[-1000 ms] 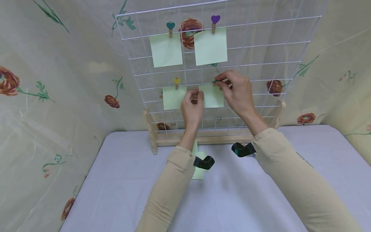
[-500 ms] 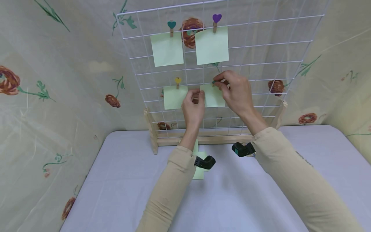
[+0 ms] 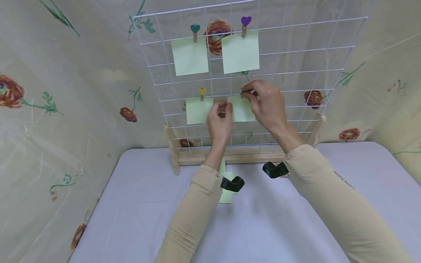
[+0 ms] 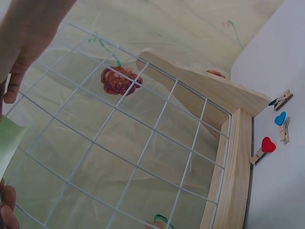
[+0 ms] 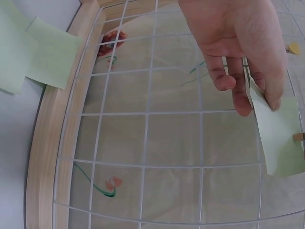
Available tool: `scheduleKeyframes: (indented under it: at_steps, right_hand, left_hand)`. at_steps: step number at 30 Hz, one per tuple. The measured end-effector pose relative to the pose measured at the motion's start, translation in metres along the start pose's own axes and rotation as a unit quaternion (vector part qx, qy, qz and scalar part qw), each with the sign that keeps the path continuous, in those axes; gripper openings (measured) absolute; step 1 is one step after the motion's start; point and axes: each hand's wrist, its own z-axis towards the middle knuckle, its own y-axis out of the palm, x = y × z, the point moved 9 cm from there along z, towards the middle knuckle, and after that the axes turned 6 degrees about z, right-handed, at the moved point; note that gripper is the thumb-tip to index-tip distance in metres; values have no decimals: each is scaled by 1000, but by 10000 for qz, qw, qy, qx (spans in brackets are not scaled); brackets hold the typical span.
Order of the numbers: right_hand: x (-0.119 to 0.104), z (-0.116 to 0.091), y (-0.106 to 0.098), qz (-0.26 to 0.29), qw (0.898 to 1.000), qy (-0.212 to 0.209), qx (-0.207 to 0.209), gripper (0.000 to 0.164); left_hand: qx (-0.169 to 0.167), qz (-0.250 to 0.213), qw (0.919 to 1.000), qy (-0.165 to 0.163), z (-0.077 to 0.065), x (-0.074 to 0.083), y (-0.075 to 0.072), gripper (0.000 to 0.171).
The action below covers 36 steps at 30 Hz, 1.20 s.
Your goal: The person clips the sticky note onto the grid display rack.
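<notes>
My left hand (image 3: 219,122) pinches the left edge of a pale green paper note (image 3: 244,111) between thumb and fingers, against the white wire grid (image 3: 276,77). At the note's top edge, my right hand (image 3: 269,104) pinches a small wooden clothespin (image 3: 242,93) with a dark green top, mostly covered by the fingertips. The right wrist view shows the note slightly bent where my left thumb presses it, and part of the clothespin (image 5: 299,137) over its edge. Left of it hangs another green note (image 3: 199,111) under a yellow heart clothespin (image 3: 202,92).
Two more notes hang above, under a teal heart clothespin (image 3: 195,31) and a purple heart clothespin (image 3: 245,24). The grid stands in a wooden base (image 3: 250,158). Loose notes (image 3: 225,197) lie on the table (image 3: 141,204). Red (image 4: 268,144) and blue (image 4: 280,118) heart clothespins lie near the base.
Both hands stay nearly in place at the lower right note. The right fingertips, with the clothespin, shift very slightly left against the paper's top edge.
</notes>
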Motion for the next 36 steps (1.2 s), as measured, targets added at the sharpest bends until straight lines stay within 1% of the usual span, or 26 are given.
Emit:
scheduleKeyframes:
  at_steps: [4,8,18,25,30,36]
  right_hand:
    - [0,0,2,-35,10000,41,-56,10]
    - [1,0,3,-73,9998,158,-121,12]
    - [-2,0,4,-276,9993,240,21,13]
    - [-1,0,5,-341,9987,373,-97,15]
    - [3,0,1,-294,9983,474,-136,16]
    - [4,-1,-1,-223,9983,453,-297,17]
  left_hand:
    - [13,-11,10000,-28,0,0,0,16]
    - [-6,-29,10000,16,0,1,1,16]
    - [26,70,9999,83,-2,2,-2,17]
    - [-20,203,9995,258,-4,3,-3,18]
    - [-133,357,9986,356,-7,1,-2,19]
    - [-413,460,9972,425,-12,-1,1,23]
